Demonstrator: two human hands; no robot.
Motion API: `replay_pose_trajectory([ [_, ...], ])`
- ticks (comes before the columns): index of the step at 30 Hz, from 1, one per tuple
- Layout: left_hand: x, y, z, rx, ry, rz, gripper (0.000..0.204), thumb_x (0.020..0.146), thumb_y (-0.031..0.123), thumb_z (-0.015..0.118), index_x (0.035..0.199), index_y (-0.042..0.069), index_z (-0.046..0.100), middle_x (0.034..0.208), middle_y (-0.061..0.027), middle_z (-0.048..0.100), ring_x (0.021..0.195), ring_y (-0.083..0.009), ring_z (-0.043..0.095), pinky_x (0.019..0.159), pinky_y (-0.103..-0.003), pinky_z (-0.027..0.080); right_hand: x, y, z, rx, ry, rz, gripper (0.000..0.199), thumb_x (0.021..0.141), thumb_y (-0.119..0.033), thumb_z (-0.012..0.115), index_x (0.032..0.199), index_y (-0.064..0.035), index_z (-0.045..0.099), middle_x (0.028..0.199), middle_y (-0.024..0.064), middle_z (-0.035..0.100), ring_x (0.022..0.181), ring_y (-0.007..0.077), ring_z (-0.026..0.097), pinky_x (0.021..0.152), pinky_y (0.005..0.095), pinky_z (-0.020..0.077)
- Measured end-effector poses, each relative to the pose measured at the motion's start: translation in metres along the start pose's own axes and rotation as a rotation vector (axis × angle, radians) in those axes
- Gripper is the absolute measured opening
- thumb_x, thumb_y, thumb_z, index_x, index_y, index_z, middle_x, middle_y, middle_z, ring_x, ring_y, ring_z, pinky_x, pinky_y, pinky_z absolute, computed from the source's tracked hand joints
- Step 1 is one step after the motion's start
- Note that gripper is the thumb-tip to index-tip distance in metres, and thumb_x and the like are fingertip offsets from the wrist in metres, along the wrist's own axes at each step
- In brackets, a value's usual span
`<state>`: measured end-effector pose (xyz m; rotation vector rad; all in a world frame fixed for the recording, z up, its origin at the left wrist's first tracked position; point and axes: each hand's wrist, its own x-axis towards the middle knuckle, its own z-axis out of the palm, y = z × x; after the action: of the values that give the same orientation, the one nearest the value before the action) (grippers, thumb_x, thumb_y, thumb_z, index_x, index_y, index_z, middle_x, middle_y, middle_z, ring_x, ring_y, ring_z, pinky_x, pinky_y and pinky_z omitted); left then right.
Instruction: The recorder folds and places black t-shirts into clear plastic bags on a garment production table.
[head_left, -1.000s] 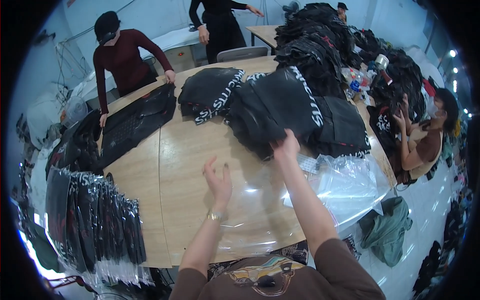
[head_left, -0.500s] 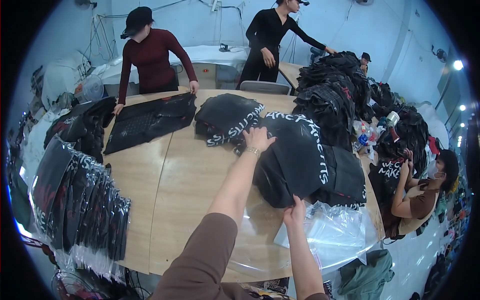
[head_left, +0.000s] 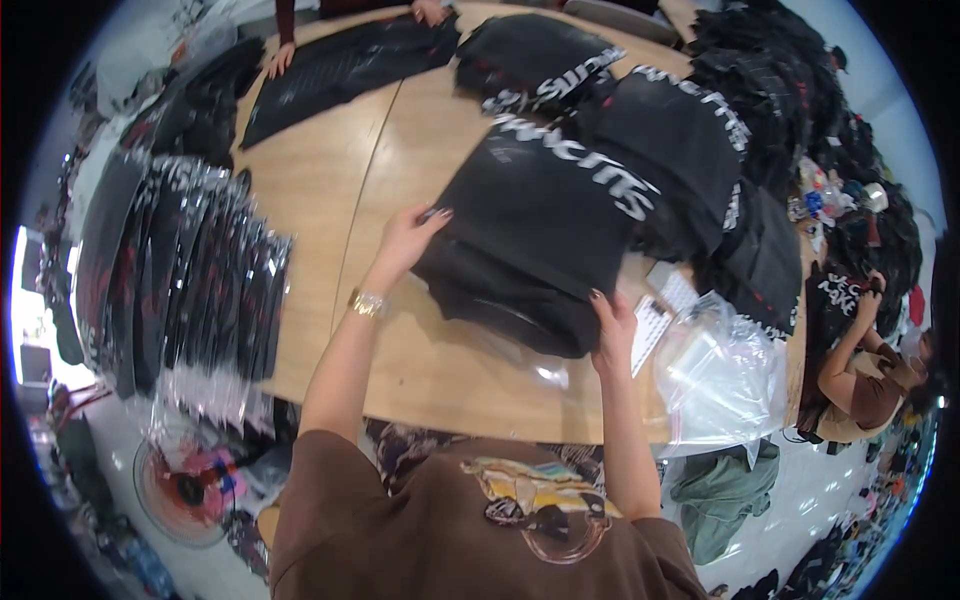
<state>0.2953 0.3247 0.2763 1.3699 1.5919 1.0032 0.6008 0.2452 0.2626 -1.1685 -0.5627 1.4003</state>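
Note:
A folded black garment (head_left: 535, 225) with white lettering along its far edge lies between my hands over the near middle of the table. My left hand (head_left: 412, 238) grips its left edge, the thumb on top. At the near right corner, my right hand (head_left: 613, 328) pinches the cloth with its thumb above. The fingers under the cloth are hidden on both sides. Just beyond it to the right is a stack of folded black garments (head_left: 670, 140), lettered in the same way. Another folded pile (head_left: 525, 60) sits farther back.
Bagged black garments (head_left: 180, 270) stand in a row at the left of the wooden table (head_left: 335, 310). Clear plastic bags (head_left: 720, 370) and a white printed card (head_left: 650, 335) lie at the right. A co-worker's hands rest on a spread black garment (head_left: 350, 70). Another person (head_left: 865, 375) works at the right.
The folded garment has come off the right-hand stack and moved left and nearer to me. My left hand has shifted from its far edge to its left edge. My view has tilted down.

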Motion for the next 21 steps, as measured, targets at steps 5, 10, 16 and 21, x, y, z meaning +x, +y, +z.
replay_pose_trajectory([
  [5,-0.137,-0.093,-0.040,0.415,0.184,-0.413,0.031,0.081,0.032,0.064,0.079,0.001,0.060,0.058,-0.0063,0.056,0.052,-0.0192,0.051,0.054,-0.032,0.041,0.004,0.063,0.028,-0.888,-0.188,0.054,0.028,0.079,-0.012,0.066,0.101,0.0041,0.058,0.082,0.0088,0.065,0.071,0.0127,0.060,0.064,0.0253,0.0468],
  [10,-0.193,-0.069,-0.025,0.585,0.676,-0.006,0.038,0.070,0.031,0.073,0.093,0.005,0.058,0.100,-0.0154,0.057,0.090,-0.0332,0.055,0.074,-0.039,0.045,-0.015,0.067,0.050,-1.184,-0.143,-0.280,0.032,0.076,-0.016,0.066,0.103,-0.0021,0.057,0.089,0.0153,0.062,0.083,0.0276,0.060,0.074,0.0340,0.0457],
  [16,-0.221,-0.040,-0.013,0.731,-0.127,0.535,0.036,0.067,0.023,0.072,0.096,0.006,0.056,0.115,-0.0152,0.049,0.110,-0.0343,0.046,0.088,-0.042,0.041,-0.062,0.057,0.041,-1.365,-0.973,-1.024,0.040,0.070,-0.023,0.070,0.104,-0.0094,0.054,0.110,0.0123,0.052,0.112,0.0293,0.045,0.097,0.0418,0.0313],
  [21,-0.196,-0.043,-0.017,0.604,-0.174,0.253,0.012,0.085,0.010,0.052,0.095,0.006,0.047,0.077,-0.0187,0.060,0.077,-0.0359,0.058,0.067,-0.044,0.044,-0.051,0.069,0.047,-1.355,-1.022,-0.895,0.036,0.070,-0.023,0.066,0.102,-0.0084,0.055,0.109,0.0125,0.054,0.102,0.0287,0.052,0.093,0.0408,0.0377],
])
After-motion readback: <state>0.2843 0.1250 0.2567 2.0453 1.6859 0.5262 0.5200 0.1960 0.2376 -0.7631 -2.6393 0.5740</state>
